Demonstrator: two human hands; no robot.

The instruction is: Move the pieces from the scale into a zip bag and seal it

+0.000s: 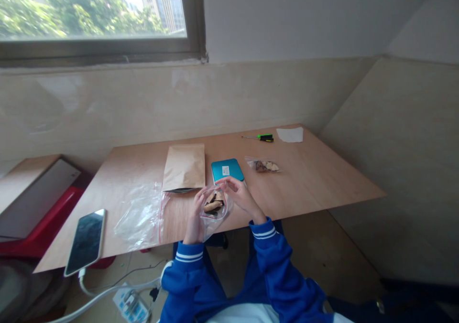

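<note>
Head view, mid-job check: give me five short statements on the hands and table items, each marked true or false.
1. The left hand and right hand both hold the clear bag. True.
2. The phone lies right of the brown pouch. False: the phone lies left of the brown pouch.
3. A second filled bag lies on the table. True.
4. The flat case is red. False: the flat case is blue-green.
5. Both sleeves are blue with white stripes. True.

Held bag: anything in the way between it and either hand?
Nothing visible. The left hand and right hand both hold the bag directly. The teal box lies just beyond them, not between.
</note>
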